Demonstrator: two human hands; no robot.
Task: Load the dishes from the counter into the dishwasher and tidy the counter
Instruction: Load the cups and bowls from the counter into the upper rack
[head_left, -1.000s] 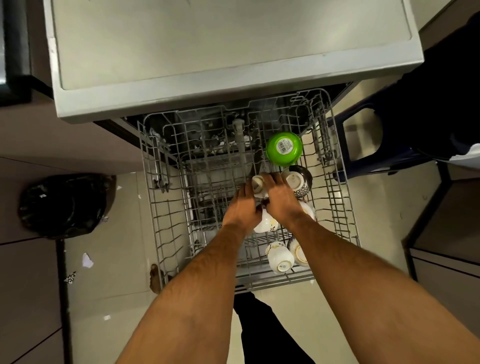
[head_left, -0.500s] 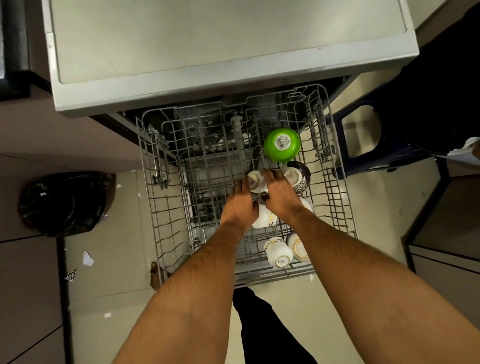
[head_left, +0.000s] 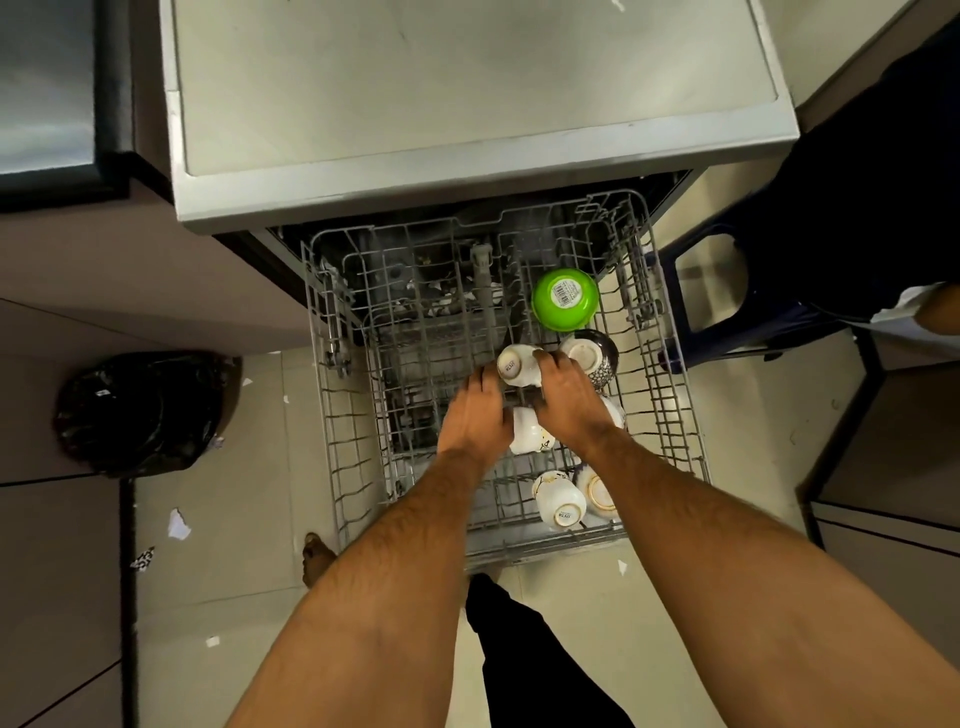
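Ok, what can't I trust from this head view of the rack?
- Cup under the left hand: mostly covered, grip unclear.
- Cup beside the right hand: only its edge shows behind the wrist.
- Lower rack: hidden beneath the upper rack.
- Counter: cut off by the frame, remaining dishes unknown.

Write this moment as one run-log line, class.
stage: loading rack | both hands: left hand, right hand on white cup | green bowl: upside down

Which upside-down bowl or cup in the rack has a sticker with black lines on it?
The green bowl at the far end of the rack. It is the only green one, and a white barcode sticker sits on its upturned bottom. The others are white or dark-patterned.
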